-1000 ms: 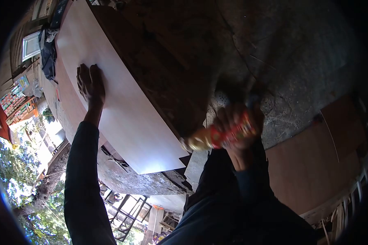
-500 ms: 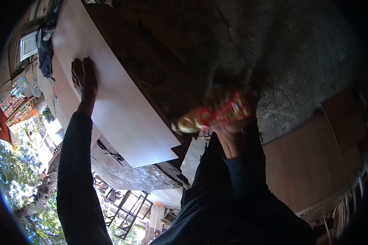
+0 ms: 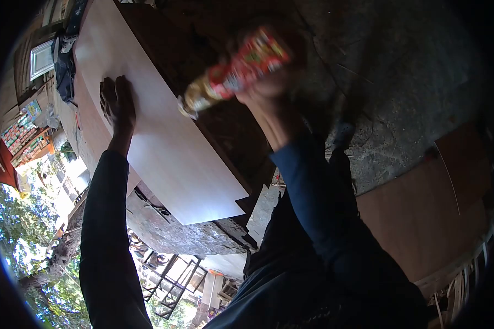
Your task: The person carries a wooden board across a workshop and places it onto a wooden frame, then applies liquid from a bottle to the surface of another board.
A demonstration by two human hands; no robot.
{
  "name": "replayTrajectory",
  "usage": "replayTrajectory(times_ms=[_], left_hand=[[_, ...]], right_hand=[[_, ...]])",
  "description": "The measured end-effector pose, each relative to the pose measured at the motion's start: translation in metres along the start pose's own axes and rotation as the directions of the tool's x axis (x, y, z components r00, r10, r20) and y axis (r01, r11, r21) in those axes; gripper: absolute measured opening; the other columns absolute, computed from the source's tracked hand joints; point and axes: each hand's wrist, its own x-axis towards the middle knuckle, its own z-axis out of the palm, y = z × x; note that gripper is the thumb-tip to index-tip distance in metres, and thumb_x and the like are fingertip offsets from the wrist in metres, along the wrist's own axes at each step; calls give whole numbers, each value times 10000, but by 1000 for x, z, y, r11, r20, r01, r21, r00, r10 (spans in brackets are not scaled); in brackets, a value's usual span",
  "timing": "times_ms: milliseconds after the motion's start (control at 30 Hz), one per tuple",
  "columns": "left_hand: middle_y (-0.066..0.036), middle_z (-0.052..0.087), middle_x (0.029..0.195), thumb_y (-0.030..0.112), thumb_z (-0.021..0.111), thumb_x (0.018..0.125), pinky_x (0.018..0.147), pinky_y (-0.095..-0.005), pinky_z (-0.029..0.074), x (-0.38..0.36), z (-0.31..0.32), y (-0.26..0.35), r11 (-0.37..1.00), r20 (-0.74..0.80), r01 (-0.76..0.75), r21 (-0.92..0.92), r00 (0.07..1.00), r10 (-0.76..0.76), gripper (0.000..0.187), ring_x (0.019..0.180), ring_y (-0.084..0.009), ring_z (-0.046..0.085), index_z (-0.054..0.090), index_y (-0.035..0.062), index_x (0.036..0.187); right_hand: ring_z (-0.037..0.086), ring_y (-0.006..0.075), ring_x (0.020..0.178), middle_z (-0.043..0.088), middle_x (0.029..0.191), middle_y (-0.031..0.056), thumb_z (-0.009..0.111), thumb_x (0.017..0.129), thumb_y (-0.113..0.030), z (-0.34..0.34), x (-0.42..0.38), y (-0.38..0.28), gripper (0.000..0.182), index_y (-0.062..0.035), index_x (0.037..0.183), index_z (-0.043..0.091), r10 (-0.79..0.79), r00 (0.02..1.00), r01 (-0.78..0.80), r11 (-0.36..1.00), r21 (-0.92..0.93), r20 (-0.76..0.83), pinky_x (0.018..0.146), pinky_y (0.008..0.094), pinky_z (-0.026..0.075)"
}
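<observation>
My left hand lies flat on the long pale board, its fingers stretched towards the far end. My right hand is closed around a bottle with a bright red printed label and a golden-brown narrower end. That narrower end tilts down and left, just above the board's right edge. Motion blurs the bottle and the right hand, so the print cannot be read and the fingers are partly hidden.
Beneath the board is a worn workbench. A brown sheet lies at the lower right, another panel overlapping it. A dark cloth hangs at the far left, and a metal frame stands beyond the bench.
My right hand has carried the bottle up and left, from in front of my legs to beside the board's right edge. My left hand stays in place on the board.
</observation>
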Motion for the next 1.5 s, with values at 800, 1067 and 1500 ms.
replayTrajectory(times_ms=[800, 1067, 1500], left_hand=[[-229, 331, 1577, 583, 407, 1016, 1204, -449, 239, 0, 2, 2, 999, 10, 24, -49, 1000, -23, 758, 1476, -368, 283, 403, 0, 1500], [-225, 350, 1570, 571, 424, 1014, 1199, -446, 251, -1, -1, 2, 999, -1, 20, -42, 1000, -20, 747, 1468, -361, 304, 419, -6, 1488], [-228, 371, 1552, 574, 448, 1002, 1184, -458, 267, -4, -2, 9, 996, -6, 72, -46, 997, -72, 747, 1451, -375, 323, 435, -2, 1477]], right_hand=[[623, 228, 924, 625, 966, 46, 705, 908, -202, -29, -115, -52, 220, -121, 1092, 618, -4, 981, -38, 976, -213, -193, 840, 466, 542], [533, 187, 805, 548, 899, 41, 781, 698, -68, 45, -141, -76, 324, -84, 962, 594, -54, 989, 30, 985, -172, -137, 673, 346, 482], [470, 157, 679, 481, 763, 34, 435, 1000, -520, 54, -133, -83, 484, -82, 842, 565, 99, 986, -115, 986, -117, -133, 593, 310, 454]])
